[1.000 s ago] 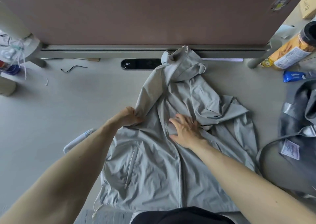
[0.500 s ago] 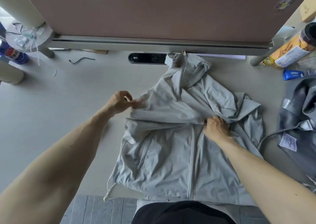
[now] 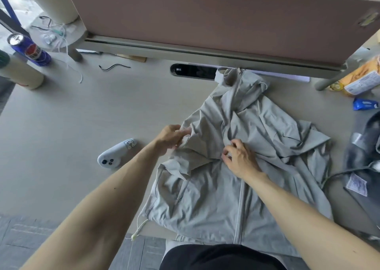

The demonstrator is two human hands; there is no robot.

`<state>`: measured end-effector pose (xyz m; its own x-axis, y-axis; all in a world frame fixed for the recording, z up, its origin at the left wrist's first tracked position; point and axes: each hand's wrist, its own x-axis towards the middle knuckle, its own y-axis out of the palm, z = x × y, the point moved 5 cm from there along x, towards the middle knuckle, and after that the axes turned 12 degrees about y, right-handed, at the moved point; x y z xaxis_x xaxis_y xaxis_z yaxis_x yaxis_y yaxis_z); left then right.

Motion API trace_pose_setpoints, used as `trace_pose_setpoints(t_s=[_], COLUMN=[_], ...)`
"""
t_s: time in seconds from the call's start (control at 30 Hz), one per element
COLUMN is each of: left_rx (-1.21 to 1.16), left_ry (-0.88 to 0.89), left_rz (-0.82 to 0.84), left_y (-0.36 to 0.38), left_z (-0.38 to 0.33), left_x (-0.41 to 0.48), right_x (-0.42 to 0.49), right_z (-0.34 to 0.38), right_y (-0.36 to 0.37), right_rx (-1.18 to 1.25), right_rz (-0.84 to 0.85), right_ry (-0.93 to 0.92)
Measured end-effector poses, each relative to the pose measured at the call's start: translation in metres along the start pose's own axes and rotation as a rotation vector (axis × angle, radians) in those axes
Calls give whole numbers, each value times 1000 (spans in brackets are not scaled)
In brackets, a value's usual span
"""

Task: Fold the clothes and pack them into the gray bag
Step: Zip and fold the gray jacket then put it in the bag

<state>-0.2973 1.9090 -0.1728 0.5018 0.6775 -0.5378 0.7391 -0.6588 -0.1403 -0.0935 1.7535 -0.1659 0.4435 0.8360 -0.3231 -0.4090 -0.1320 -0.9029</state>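
A light grey hooded zip jacket [image 3: 205, 206] lies front-up on the table, hood toward the divider, hem at the near edge. Its left sleeve is folded across the chest. My left hand [image 3: 171, 139] pinches the fabric at the left shoulder fold. My right hand [image 3: 240, 159] sits at the chest by the zipper, fingers curled on the end of the folded sleeve. The jacket's right sleeve lies bunched on the right side. The gray bag [image 3: 364, 158] lies crumpled at the right edge, partly out of frame, with a white label showing.
A white controller [image 3: 116, 156] lies left of the jacket. A brown divider panel [image 3: 205, 22] stands at the back with a black slot [image 3: 193, 72] below it. A blue can [image 3: 30, 50] and black cable [image 3: 114, 67] are far left; an orange snack bag [image 3: 362, 78] and blue packet [image 3: 365, 104] far right.
My left hand has drawn the left sleeve up and folded it across the chest. My right hand shifted from the jacket's right side to the centre by the zipper.
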Motion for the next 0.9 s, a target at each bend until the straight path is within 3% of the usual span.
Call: trace_pose_setpoints(t_s=[0.17, 0.3, 0.4, 0.47, 0.57, 0.63, 0.67, 0.77, 0.9], left_rx=[94, 329, 104, 46, 239, 247, 215, 102, 181], left_ry=[110, 204, 147, 117, 41, -32, -43, -54, -101], left_rz=[-279, -357, -467, -399, -76, 85, 107, -33, 165], left_y=[-35, -60, -70, -80, -77, -55, -43, -29, -12], left_z=[-14, -36, -49, -56, -48, -30, -23, -5, 11], left_x=[7, 5, 5, 4, 1, -1, -1, 7, 8], right_x=[0, 2, 7, 8, 12, 14, 15, 15, 10], right_z=[-37, -52, -64, -75, -76, -69, -64, -56, -58], right_y=[4, -1, -5, -8, -14, -20, -22, -21, -16], right_rx=[-96, -41, -17, -13, 9, 39, 58, 53, 56], right_rz=[83, 105, 99, 117, 205, 218, 207, 253, 294], right_ry=[94, 153, 264, 325, 337, 337, 335, 319, 275])
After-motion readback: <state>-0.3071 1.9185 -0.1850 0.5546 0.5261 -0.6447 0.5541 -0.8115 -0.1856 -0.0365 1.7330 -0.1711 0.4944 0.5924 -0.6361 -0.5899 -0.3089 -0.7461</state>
